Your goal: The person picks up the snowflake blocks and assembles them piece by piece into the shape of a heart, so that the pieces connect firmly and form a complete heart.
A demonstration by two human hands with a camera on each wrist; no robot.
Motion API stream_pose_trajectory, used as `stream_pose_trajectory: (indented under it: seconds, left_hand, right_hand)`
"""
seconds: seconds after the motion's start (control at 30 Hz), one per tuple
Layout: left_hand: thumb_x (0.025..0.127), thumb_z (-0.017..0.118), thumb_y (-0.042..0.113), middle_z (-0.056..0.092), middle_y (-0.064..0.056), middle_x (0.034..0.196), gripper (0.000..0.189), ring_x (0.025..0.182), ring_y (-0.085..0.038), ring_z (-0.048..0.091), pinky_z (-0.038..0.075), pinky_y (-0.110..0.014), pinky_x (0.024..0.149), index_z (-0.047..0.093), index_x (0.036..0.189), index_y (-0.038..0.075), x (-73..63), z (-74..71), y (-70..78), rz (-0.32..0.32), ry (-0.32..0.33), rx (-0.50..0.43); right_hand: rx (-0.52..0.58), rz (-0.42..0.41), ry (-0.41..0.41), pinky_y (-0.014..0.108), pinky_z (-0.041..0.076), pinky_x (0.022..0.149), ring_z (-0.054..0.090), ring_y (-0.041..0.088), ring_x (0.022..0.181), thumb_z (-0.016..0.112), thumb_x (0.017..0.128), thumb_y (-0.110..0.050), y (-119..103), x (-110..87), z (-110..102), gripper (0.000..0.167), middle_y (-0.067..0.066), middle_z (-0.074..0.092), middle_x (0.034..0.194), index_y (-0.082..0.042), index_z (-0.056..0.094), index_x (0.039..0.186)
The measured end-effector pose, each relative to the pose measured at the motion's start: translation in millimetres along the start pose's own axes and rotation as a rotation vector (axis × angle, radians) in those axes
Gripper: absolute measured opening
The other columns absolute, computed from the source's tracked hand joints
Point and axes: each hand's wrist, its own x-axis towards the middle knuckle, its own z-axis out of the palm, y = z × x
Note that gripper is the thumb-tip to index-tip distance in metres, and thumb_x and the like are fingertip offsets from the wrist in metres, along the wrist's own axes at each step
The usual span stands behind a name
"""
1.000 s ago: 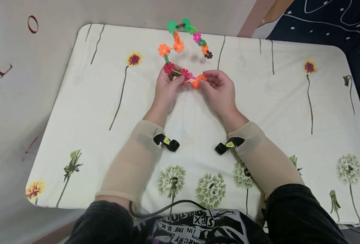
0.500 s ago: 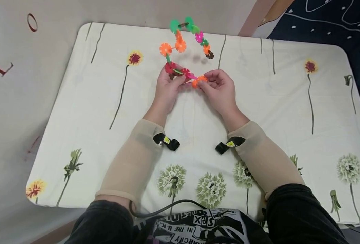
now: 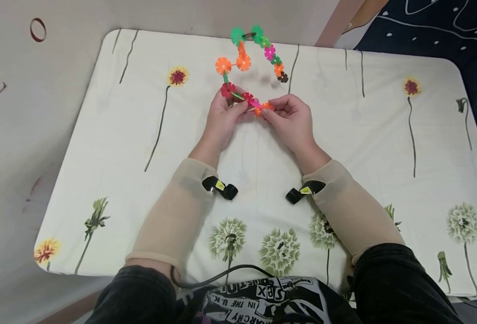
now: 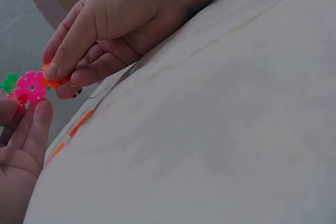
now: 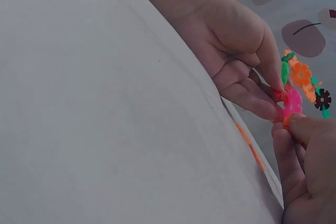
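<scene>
A chain of slotted flower-shaped plastic discs (image 3: 243,62), in green, orange, pink, red and dark brown, curves away from both hands over the far part of the table. My left hand (image 3: 221,116) holds the near part of the chain by a red disc (image 3: 247,96), its thumb on top. My right hand (image 3: 292,118) pinches orange discs (image 3: 267,106) between thumb and fingers, right beside a pink disc (image 4: 31,86). In the right wrist view that pink disc (image 5: 292,102) sits between the two hands, touching the orange. Fingers partly hide the joint.
A white cloth with printed flowers covers the table (image 3: 258,180). A pale wall (image 3: 72,54) stands along the far and left sides. Both forearms carry black wrist cameras (image 3: 230,192), and a dark cable (image 3: 222,273) runs near the body.
The far loop of the chain has swung to the right, its brown end also slightly nearer. At the right fingertips, the orange discs have tilted against the pink one. Both hands stay nearly in place.
</scene>
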Motion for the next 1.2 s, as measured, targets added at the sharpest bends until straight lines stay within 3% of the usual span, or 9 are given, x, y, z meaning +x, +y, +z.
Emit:
stream_pose_trajectory:
  seconds: [0.57, 1.2]
  left_hand:
    - [0.107, 0.059, -0.003, 0.062, -0.012, 0.126, 0.020, 0.114, -0.027, 0.070, 0.061, -0.035, 0.095, 0.055, 0.124, 0.007, 1.5, 0.0, 0.6, -0.021, 0.007, 0.046]
    - [0.105, 0.061, -0.004, 0.064, -0.012, 0.119, 0.018, 0.098, -0.027, 0.073, 0.063, -0.035, 0.089, 0.059, 0.118, 0.007, 1.5, -2.4, 0.0, -0.024, 0.011, 0.115]
  right_hand:
    - [-0.047, 0.016, -0.020, 0.027, 0.063, 0.076, 0.078, 0.017, 0.077, 0.085, 0.087, 0.006, -1.6, -0.8, -2.3, 0.022, 0.015, 0.073, 0.097, 0.003, 0.071, 0.104]
    - [-0.117, 0.034, -0.077, 0.025, 0.063, 0.072, 0.075, 0.016, 0.071, 0.085, 0.088, 0.004, 2.9, 0.0, -1.8, 0.019, 0.014, 0.074, 0.087, 0.005, 0.077, 0.105]
